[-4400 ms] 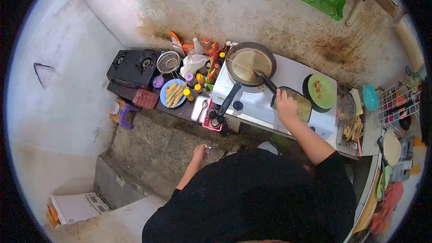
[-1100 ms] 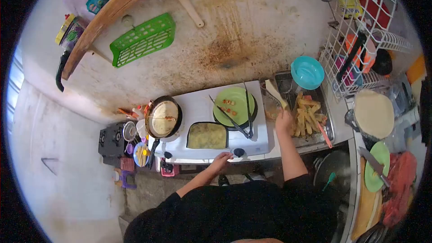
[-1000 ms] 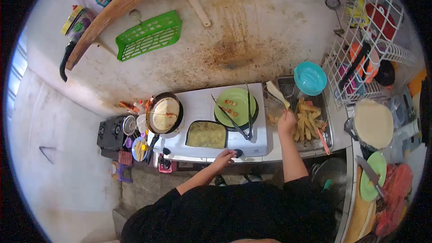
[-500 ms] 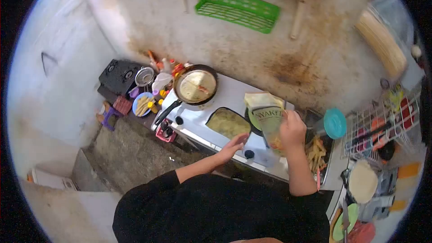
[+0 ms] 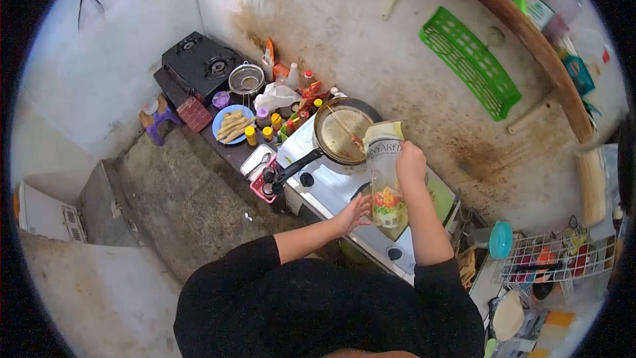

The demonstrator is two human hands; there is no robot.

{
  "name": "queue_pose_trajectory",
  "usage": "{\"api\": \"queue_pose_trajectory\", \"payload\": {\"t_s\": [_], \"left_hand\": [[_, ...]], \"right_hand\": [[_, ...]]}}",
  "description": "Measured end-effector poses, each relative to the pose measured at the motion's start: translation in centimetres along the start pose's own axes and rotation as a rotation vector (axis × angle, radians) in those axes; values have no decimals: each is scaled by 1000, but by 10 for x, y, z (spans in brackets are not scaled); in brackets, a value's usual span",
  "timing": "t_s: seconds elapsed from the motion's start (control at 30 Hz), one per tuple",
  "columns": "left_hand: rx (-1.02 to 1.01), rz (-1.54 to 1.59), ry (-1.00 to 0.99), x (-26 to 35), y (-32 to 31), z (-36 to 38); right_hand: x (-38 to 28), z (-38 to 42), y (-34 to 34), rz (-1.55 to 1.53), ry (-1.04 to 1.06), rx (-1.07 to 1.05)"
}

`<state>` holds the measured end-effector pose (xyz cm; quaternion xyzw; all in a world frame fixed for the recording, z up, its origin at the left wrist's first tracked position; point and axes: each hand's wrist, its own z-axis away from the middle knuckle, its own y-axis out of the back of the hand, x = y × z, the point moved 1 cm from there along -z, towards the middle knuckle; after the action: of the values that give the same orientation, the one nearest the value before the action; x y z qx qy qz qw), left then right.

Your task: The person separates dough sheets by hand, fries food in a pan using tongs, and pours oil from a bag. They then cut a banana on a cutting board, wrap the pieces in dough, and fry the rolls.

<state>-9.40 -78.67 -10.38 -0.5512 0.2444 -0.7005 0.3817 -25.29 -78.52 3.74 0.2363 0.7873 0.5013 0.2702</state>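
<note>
Two hands share one oil pouch (image 5: 384, 172): our right hand (image 5: 409, 162) grips its upper side, our left hand (image 5: 354, 214) spreads beneath its base. Pouch stands upright, beside the frying pan (image 5: 341, 131) on the white stove (image 5: 324, 182).

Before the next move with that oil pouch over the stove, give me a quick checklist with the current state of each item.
1. Right hand has a firm grip on the oil pouch near its top: ok.
2. Left hand supports the pouch's lower end: ok, fingers at its bottom edge.
3. Pouch upright, not spilling: ok, it stands roughly vertical.
4. Pouch opening cut or sealed: cannot tell, the top is too small to read.
5. Frying pan seated on the white stove, handle toward the person: ok.
6. Burner lit under the pan: cannot tell, no flame visible.
</note>
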Motion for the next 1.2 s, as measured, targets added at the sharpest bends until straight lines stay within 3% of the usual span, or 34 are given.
{"api": "queue_pose_trajectory", "payload": {"t_s": [0.37, 0.67, 1.2], "left_hand": [[-105, 190, 168, 26, 3, 11], [-85, 223, 163, 40, -2, 23], [-148, 255, 113, 56, 6, 25]], "right_hand": [[-11, -34, -52, 205, 80, -262], [-27, -52, -58, 328, 17, -412], [-62, -71, -53, 319, -17, -415]]}}
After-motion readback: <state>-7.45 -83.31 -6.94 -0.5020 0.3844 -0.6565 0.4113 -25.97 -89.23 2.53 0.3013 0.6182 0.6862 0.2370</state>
